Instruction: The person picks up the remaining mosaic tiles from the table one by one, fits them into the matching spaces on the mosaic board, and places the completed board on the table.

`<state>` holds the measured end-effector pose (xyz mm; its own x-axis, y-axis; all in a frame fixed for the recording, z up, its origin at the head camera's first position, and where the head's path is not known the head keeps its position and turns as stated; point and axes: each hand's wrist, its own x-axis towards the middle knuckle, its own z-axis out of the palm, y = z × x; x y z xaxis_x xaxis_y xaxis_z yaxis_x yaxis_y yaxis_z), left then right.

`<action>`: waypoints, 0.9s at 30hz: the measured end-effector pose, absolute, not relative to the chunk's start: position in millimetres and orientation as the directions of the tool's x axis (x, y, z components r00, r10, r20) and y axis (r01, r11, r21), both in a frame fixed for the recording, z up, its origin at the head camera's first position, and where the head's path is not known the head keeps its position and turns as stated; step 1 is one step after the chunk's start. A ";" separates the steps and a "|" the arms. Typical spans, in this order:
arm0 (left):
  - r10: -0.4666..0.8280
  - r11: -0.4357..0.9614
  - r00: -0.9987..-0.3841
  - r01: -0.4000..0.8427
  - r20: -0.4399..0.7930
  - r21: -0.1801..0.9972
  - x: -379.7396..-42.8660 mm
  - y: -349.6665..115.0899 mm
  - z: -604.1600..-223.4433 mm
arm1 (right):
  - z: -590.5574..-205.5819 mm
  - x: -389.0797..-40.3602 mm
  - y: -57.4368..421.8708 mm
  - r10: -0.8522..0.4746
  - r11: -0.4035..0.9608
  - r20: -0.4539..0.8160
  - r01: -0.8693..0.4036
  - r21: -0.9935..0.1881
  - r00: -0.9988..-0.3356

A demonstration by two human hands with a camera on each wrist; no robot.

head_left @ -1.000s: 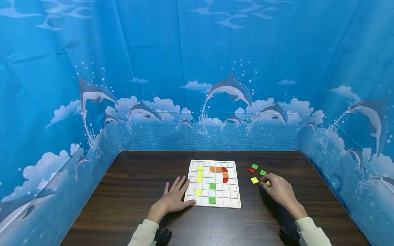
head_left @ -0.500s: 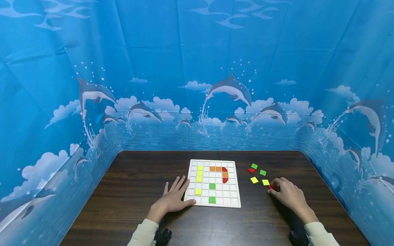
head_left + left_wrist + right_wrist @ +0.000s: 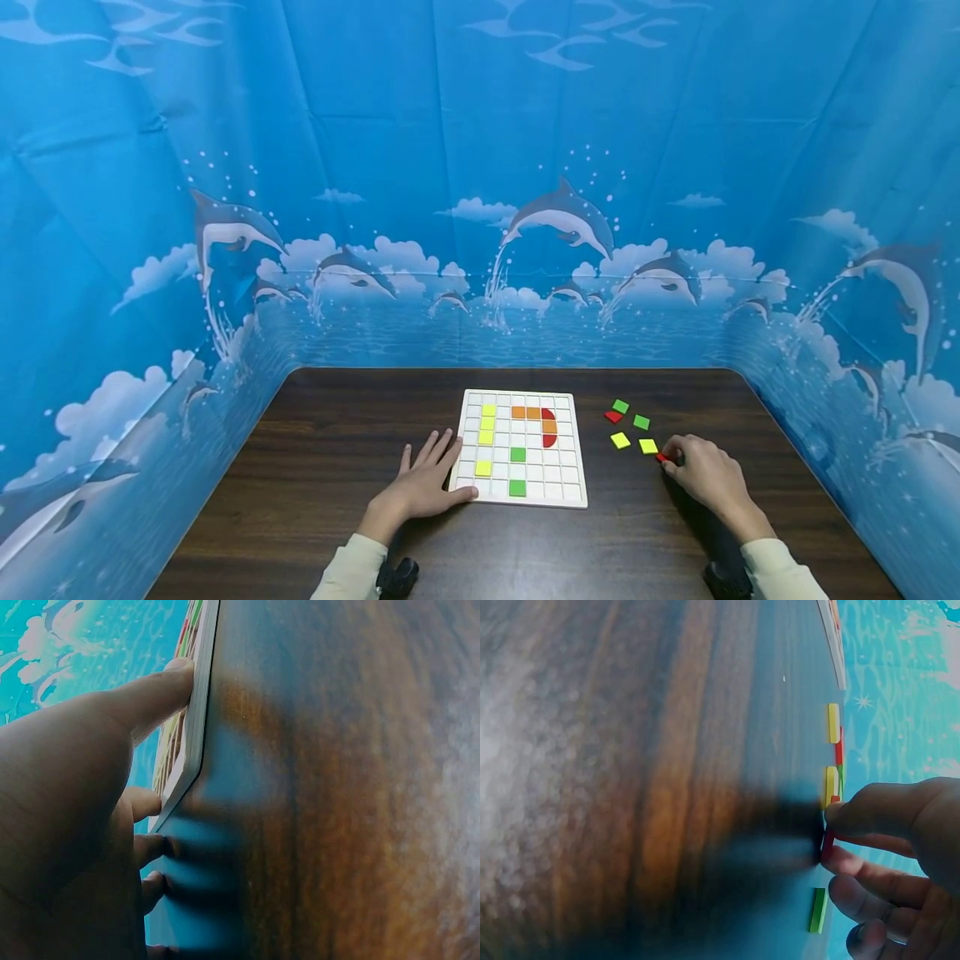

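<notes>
My left hand (image 3: 422,486) lies with spread fingers at the left edge of a white grid board (image 3: 528,492), its thumb on the board's near left corner. In the left wrist view the thumb (image 3: 161,694) rests on the board's rim. Right of the board, my right hand (image 3: 705,473) pinches a small red tile (image 3: 829,836) between thumb and finger, low at the tabletop. A yellow tile (image 3: 648,447) lies right beside the red one. Part of the red tile is hidden by the fingers. A green tile (image 3: 818,910) shows below the fingertips in the right wrist view.
Another yellow tile (image 3: 620,440), two green tiles (image 3: 641,422) and a red tile (image 3: 613,417) lie on the dark wooden table (image 3: 337,417). Yellow, orange, red and green pieces sit in the board's cells. A blue dolphin curtain (image 3: 412,167) surrounds the table.
My right hand has moved right and nearer to me, from the yellow tile to the red tile, uncovering the yellow one. The left hand and board have stayed still.
</notes>
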<state>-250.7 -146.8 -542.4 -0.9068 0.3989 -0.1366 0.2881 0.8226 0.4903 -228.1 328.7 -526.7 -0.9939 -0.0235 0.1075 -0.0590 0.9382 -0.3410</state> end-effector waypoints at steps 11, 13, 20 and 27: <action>0.388 0.836 -0.910 0.280 -0.148 0.473 -251.3 -146.5 -542.9 | -526.0 -227.8 328.6 -0.034 0.933 0.104 -0.068 -0.354 -0.994; 0.384 0.840 -0.910 0.274 -0.157 0.468 -249.7 -145.3 -537.7 | -526.1 -227.6 328.7 -0.035 0.933 0.104 -0.070 -0.354 -0.994; 0.370 0.861 -0.913 0.269 -0.169 0.433 -246.7 -142.1 -533.2 | -526.6 -227.5 329.1 -0.034 0.931 0.102 -0.069 -0.358 -0.994; 0.370 0.860 -0.914 0.269 -0.167 0.435 -246.6 -142.2 -532.7 | -527.1 -227.2 328.0 -0.021 0.932 0.114 -0.061 -0.358 -0.993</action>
<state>-246.6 -142.2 -532.7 -0.9139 0.3700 -0.1671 0.2686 0.8596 0.4346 -227.2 328.0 -527.1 -0.9932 -0.0209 0.1142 -0.0608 0.9317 -0.3581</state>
